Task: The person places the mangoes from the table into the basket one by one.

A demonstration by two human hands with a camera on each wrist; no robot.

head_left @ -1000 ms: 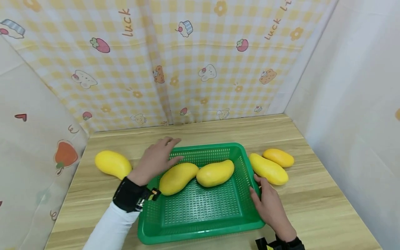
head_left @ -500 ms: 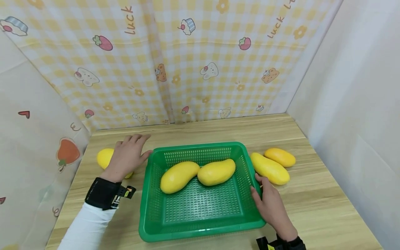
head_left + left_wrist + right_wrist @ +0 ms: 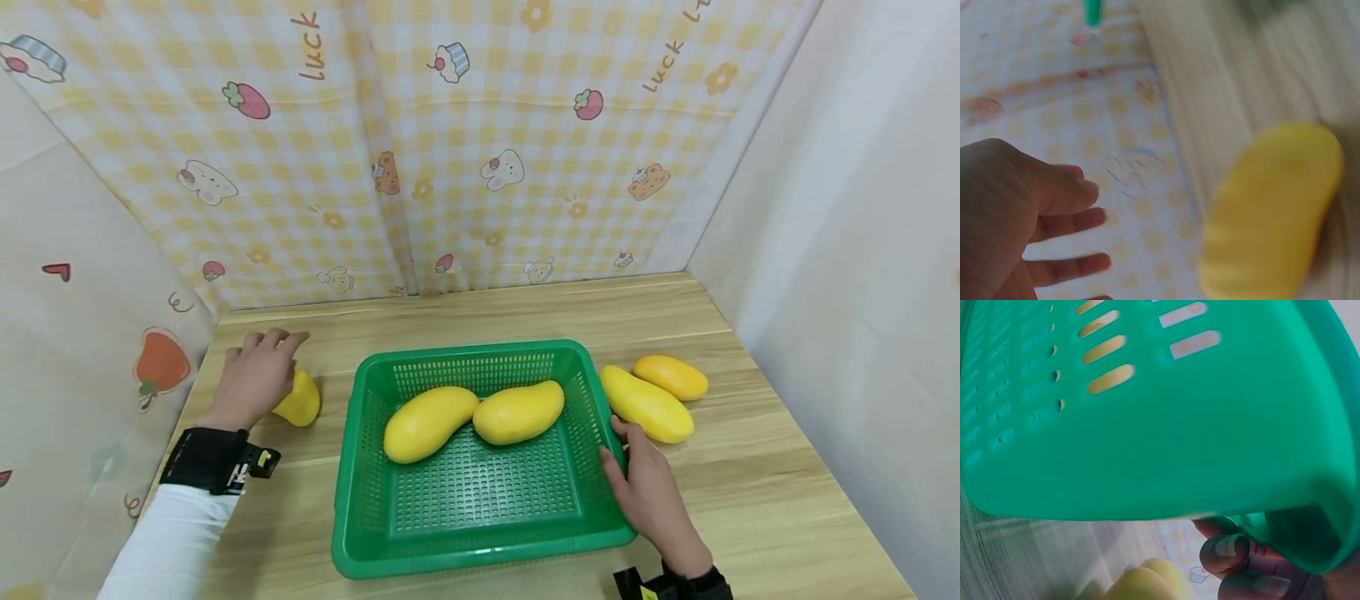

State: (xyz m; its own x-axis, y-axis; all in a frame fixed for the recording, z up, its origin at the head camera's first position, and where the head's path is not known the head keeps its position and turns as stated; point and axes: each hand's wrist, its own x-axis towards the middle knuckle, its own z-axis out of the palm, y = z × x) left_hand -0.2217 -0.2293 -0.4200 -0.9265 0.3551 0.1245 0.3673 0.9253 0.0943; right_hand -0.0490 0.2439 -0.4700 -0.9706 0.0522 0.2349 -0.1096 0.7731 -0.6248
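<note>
My left hand point(image 3: 257, 375) is above a yellow mango point(image 3: 302, 398) on the left side of the table, covering part of it from the head camera. In the left wrist view the fingers are spread and apart from that mango. My right hand point(image 3: 651, 496) holds the right rim of a green plastic basket point(image 3: 487, 546); the right wrist view has its fingers curled under the rim. Inside the basket, toward its back, lie one mango point(image 3: 429, 425) on the left and another mango point(image 3: 519, 413) on the right.
Right of the basket, a long yellow mango point(image 3: 647, 406) and a smaller orange-yellow mango point(image 3: 670, 377) lie side by side on the wooden table point(image 3: 757, 467). A checked curtain point(image 3: 465, 217) hangs behind the table, with pale sheets on both sides.
My left hand has moved left, from over the basket to above the left mango. My right hand has stayed on the basket rim, and the basket has kept its place.
</note>
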